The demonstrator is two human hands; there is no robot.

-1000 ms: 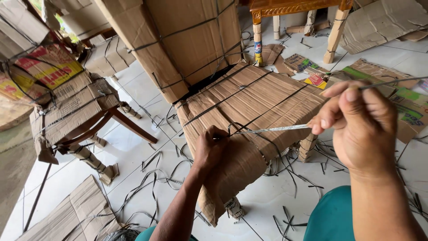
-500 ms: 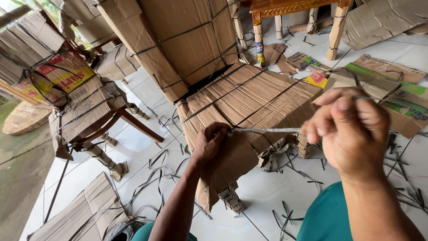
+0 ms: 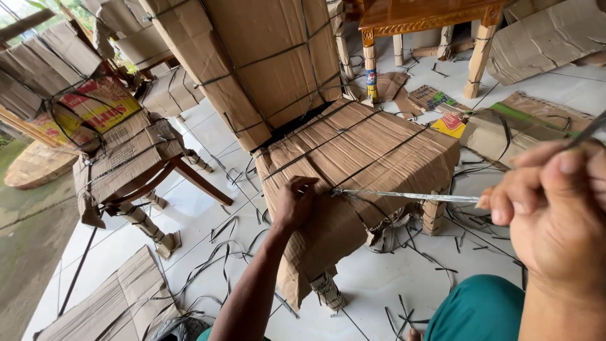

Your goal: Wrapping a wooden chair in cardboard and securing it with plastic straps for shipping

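The cardboard-wrapped chair (image 3: 353, 164) stands on the tiled floor (image 3: 404, 278), its seat front facing me. I see my left hand (image 3: 295, 203) closed on the wrapping at the front edge, while my right hand (image 3: 555, 215) pinches the strap (image 3: 404, 195). Since half a second ago the right has drawn back toward me, the strap longer and taut.

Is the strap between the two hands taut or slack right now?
Taut: the strap runs in a straight line from the left hand to the right hand.
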